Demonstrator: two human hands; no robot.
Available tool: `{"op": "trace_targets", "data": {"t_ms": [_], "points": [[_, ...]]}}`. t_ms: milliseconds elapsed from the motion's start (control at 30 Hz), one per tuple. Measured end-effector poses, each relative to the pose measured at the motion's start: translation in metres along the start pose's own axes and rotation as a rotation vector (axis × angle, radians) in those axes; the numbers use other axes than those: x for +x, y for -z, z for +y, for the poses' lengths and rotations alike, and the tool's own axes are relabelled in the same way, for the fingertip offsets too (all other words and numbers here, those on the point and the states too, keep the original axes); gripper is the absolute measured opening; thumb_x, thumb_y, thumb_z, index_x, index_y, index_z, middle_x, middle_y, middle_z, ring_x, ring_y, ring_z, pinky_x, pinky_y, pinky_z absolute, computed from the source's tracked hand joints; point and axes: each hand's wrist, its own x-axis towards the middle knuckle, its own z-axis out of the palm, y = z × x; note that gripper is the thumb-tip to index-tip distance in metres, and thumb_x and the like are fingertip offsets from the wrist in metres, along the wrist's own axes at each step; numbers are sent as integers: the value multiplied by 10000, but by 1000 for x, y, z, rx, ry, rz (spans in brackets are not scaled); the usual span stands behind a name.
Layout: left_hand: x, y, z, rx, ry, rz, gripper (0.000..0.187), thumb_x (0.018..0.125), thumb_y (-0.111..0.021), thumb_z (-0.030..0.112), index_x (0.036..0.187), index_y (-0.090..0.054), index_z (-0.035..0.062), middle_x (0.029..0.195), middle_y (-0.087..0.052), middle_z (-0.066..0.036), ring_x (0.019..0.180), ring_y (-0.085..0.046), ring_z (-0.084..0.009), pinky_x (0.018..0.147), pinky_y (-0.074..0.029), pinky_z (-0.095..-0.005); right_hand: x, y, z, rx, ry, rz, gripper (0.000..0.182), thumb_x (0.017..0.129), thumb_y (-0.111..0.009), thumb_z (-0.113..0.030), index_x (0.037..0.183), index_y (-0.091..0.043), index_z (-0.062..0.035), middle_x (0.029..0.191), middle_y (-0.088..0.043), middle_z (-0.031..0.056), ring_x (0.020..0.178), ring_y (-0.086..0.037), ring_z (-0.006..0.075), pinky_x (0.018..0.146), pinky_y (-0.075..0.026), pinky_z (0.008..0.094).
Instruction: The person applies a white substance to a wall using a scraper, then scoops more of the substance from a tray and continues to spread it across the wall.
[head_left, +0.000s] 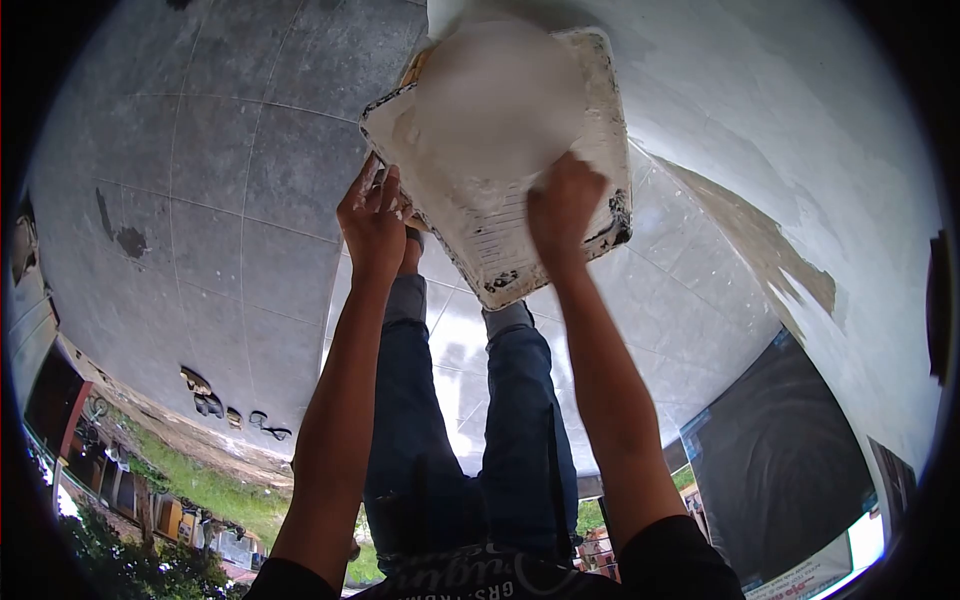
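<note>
A white paint tray (500, 225), with a ribbed slope and dark chipped paint along its rim, is tilted in front of me above my feet. My left hand (376, 222) grips the tray's left edge, with specks of white on its fingers. My right hand (568, 205) is closed in a fist over the right side of the tray. Whatever it holds is hidden by a round blurred patch that covers the upper part of the tray.
Grey tiled floor (220, 220) spreads to the left. A pale wall (830, 150) with a bare brownish patch (760, 235) rises on the right. Sandals (203, 393) lie near the floor's edge. A dark panel (775, 455) stands at lower right.
</note>
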Motion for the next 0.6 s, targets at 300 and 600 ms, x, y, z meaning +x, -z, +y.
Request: {"op": "trace_targets", "data": {"t_ms": [300,600], "points": [[4,2,-5,-3,2,-27,493,932,-610,167,1351,-443,-32,1219,-583,-198,1087,-606,-252,780,-595,-366,7,17,-13,100,-292,41,507,624,-551,67,1117,-596,-42,944,-607,114,889,-556,310,826,-367,430],[2,1,1,6,28,-36,490,949,-586,168,1379,-426,-5,1247,-574,-177,1113,-591,-241,781,-583,-351,-35,12,-79,546,-446,-35,563,655,-563,50,1214,-521,-4,1095,-614,203,992,-531,388,902,-369,444]]}}
